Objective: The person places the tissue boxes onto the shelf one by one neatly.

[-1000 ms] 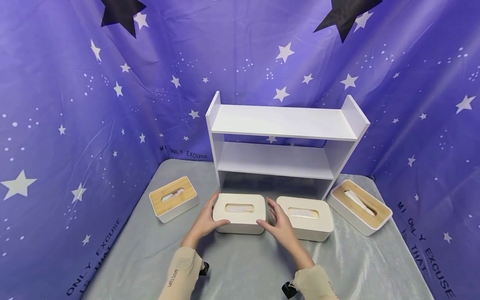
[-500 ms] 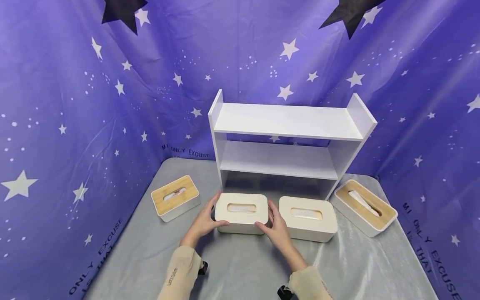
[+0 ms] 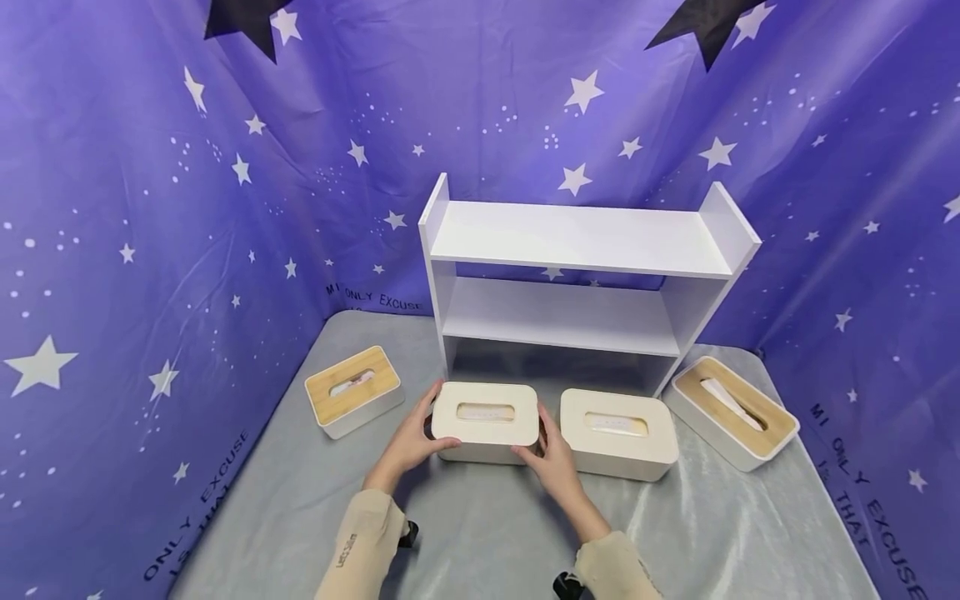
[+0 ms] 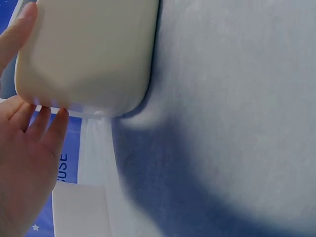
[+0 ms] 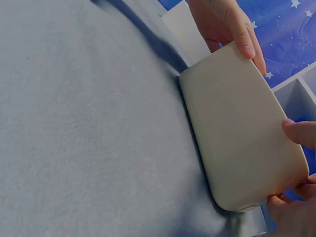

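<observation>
A cream tissue box (image 3: 486, 431) with an oblong slot in its lid sits in front of the white shelf, its long side towards me. My left hand (image 3: 407, 443) holds its left end, thumb at the front edge and fingers along the end wall. At the opposite end my right hand (image 3: 557, 467) grips it likewise, thumb on the front face. From the left wrist, the fingertips touch the end of the tissue box (image 4: 91, 54). Both hands appear around the tissue box (image 5: 242, 128) in the right wrist view. A second cream tissue box (image 3: 618, 454) stands just to the right.
Behind stands a white shelf (image 3: 562, 312) with two boards and an open bottom. Tissue boxes with wooden lids lie on either side, one left (image 3: 354, 387) and one right (image 3: 735, 412). Grey cloth (image 3: 480, 533) covers the table, and a purple star curtain (image 3: 495, 100) surrounds it.
My right hand has closed in on the right end of the tissue box. The head view has shifted slightly; the boxes and shelf have stayed put.
</observation>
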Demonstrator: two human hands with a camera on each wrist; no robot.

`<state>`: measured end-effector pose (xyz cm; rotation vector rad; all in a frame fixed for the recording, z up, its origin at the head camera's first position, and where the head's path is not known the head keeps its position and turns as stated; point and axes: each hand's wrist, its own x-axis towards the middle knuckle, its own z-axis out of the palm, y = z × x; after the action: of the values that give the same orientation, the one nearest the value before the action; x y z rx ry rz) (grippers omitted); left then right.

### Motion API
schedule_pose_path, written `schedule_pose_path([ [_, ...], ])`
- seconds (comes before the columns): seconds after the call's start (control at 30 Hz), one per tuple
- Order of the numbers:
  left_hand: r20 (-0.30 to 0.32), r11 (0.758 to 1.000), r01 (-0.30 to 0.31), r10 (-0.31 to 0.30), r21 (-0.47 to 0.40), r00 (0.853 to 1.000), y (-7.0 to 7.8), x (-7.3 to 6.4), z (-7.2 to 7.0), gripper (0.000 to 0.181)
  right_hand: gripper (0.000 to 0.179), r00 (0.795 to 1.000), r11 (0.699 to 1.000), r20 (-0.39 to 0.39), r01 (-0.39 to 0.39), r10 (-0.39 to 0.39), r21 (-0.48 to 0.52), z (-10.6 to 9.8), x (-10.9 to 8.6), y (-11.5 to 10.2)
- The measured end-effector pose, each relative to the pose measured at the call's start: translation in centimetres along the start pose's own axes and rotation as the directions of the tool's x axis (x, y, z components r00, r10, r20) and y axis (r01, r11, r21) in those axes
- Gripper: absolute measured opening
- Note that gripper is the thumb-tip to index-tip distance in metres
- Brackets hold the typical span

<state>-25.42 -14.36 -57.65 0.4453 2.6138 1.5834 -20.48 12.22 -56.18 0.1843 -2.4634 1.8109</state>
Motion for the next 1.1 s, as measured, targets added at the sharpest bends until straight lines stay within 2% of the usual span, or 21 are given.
schedule_pose_path([
  [0.13, -0.009, 0.999, 0.026, -0.026, -0.024, 1.000, 0.0, -0.4, 0.3, 0.112, 0.085, 0.999, 0.999, 0.013, -0.044, 0.044, -0.018, 0.1, 0.0, -0.1],
  [0.23, -0.011, 0.999, 0.049, -0.049, -0.024, 0.999, -0.1, -0.9, 0.6, 0.111, 0.086, 0.997, 0.996, 0.010, -0.070, 0.071, -0.046, 0.4, 0.2, 1.1],
  [0.47, -0.059, 0.996, 0.091, -0.091, 0.007, 0.994, 0.1, -1.5, 1.0, 0.100, 0.081, 0.997, 0.996, 0.014, -0.074, 0.075, -0.047, 0.3, 0.2, 1.4],
  [0.73, -0.094, 0.995, 0.094, -0.096, -0.021, 0.991, 0.6, -2.0, 0.9, 0.095, 0.081, 0.994, 0.994, 0.011, -0.107, 0.107, -0.010, 0.4, -0.2, 1.2],
  [1.1, -0.108, 0.996, 0.068, -0.073, -0.050, 0.991, 1.0, -2.8, 0.1, 0.094, 0.080, 0.995, 0.995, 0.006, -0.095, 0.095, -0.006, -0.1, -1.1, 0.7],
])
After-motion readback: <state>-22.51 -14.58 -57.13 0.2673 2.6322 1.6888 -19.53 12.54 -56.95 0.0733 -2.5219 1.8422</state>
